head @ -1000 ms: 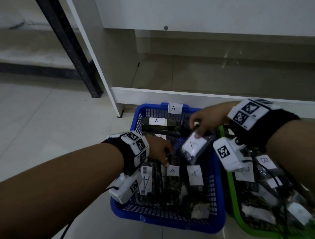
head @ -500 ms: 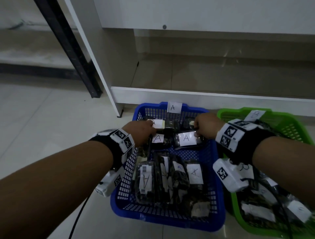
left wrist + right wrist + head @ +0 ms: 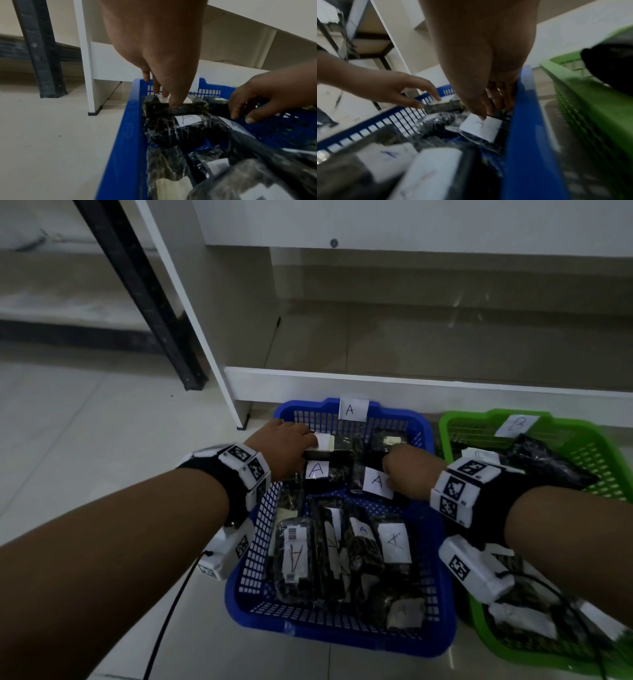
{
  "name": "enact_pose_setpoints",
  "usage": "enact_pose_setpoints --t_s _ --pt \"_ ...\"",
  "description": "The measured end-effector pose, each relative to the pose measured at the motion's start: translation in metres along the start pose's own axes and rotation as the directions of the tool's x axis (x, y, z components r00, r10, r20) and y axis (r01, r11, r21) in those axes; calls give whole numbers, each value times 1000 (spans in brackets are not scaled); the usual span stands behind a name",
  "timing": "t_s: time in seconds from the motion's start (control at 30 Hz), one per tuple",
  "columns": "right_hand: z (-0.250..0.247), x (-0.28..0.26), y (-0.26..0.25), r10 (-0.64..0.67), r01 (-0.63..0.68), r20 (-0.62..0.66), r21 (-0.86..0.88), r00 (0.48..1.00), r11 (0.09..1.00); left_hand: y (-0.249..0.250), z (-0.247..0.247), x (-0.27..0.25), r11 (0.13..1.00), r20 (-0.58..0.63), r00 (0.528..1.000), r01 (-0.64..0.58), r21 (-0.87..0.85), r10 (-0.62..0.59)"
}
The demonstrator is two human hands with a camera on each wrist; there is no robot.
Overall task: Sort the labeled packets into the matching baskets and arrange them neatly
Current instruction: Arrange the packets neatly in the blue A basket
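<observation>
The blue basket (image 3: 342, 640), tagged A (image 3: 352, 409), holds several dark packets with white A labels. My left hand (image 3: 291, 445) presses straight fingers (image 3: 173, 104) on the far packet (image 3: 175, 108) against the back wall. My right hand (image 3: 406, 470) rests its fingertips (image 3: 485, 109) on an A-labelled packet (image 3: 376, 482) lying flat by the basket's right wall; thumb and fingers are spread, not curled round it. Another A packet (image 3: 318, 472) lies between the hands. The green basket (image 3: 459, 419), tagged B (image 3: 517, 424), stands to the right with its own packets.
A white shelf unit's base board (image 3: 376, 385) runs just behind both baskets, with its upright (image 3: 205, 337) at the back left. A black metal post (image 3: 147, 292) stands further left. Tiled floor (image 3: 102, 440) lies left of the blue basket. A front row of packets (image 3: 294, 556) fills the basket's near half.
My right hand carried an A packet down into the blue basket's back right and laid it flat. My left hand moved from the front packets to the far packet.
</observation>
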State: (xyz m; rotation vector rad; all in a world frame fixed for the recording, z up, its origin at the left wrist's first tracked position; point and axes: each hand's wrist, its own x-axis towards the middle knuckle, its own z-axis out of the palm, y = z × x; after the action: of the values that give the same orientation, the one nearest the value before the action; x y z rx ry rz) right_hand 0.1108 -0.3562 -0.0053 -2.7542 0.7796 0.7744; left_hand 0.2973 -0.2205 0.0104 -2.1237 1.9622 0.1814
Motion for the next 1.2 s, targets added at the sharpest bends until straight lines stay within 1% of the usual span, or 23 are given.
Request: enact_pose_setpoints --t_s 0.07,0.1,0.13,0.17,0.23,0.3,0.37,0.43,0.47,0.5,0.57,0.6,0.67,0.77,0.8,0.83,0.87,0.9,0.93,1.0,1.07,1.13,1.2 --pt "-9 -6 -6 -50 48 10 158 999 986 2 -6 -3 998 -33 998 -46 -45 45" --pt "-13 -11 -11 -94 73 65 271 993 960 6 -10 -5 990 0 998 -61 -131 62" --pt "-17 -17 -18 -141 81 152 346 978 935 10 -14 -8 971 81 994 -57 -231 78" --pt "-20 -23 -25 -192 106 233 337 953 936 16 -17 -11 946 195 976 -31 -322 98" --pt "-16 -30 -39 -226 159 347 210 910 965 29 -18 -14 895 405 905 66 -440 132" --pt "-7 -30 -47 -206 133 372 212 905 968 39 -11 -13 891 511 845 99 -442 160" --pt "-2 -28 -48 -183 81 365 278 913 957 45 -7 -11 900 549 821 112 -422 155" --pt "-7 -29 -44 -156 40 352 317 923 948 46 -12 -9 874 547 826 163 -457 132" --pt "-11 -29 -41 -146 19 345 347 927 938 44 -16 -8 842 546 829 205 -499 121" --pt "-14 -29 -37 -143 -6 343 399 929 917 40 -19 -6 781 548 830 271 -562 107" --pt "-18 -27 -30 -145 -62 332 539 932 840 31 -28 -5 598 559 826 410 -689 78" --pt "-19 -25 -26 -128 -88 309 598 942 796 26 -32 -5 523 556 828 445 -727 69" --pt "-24 -22 -19 -71 -123 230 729 971 674 15 -36 -6 443 547 835 470 -764 58" --pt "-32 -19 -10 39 -130 125 901 991 413 1 -39 -10 335 514 858 481 -810 9" --pt "-33 -17 -6 108 -119 83 915 991 384 -3 -38 -11 300 499 867 481 -824 -21" --pt "-34 -14 -2 189 -101 22 902 982 420 -6 -38 -13 274 485 873 480 -834 -52" --pt "-34 -10 1 258 -80 -61 860 964 503 -9 -37 -14 247 473 878 477 -844 -77" --pt "-34 -6 3 299 -61 -160 787 941 614 -11 -37 -14 214 459 883 469 -857 -97" --pt "-33 -4 5 309 -53 -249 693 918 719 -13 -38 -14 170 442 889 457 -873 -117" --pt "-28 0 7 257 -71 -317 497 913 865 -15 -40 -15 80 412 897 428 -900 -160" --pt "-23 2 8 198 -101 -275 332 941 938 -16 -43 -15 24 396 899 407 -913 -186" --pt "-17 3 10 183 -116 -266 250 947 961 -16 -42 -16 11 389 900 399 -917 -195" --pt "-15 3 6 171 -79 -385 245 907 966 -13 -40 -16 1 403 896 411 -912 -187"
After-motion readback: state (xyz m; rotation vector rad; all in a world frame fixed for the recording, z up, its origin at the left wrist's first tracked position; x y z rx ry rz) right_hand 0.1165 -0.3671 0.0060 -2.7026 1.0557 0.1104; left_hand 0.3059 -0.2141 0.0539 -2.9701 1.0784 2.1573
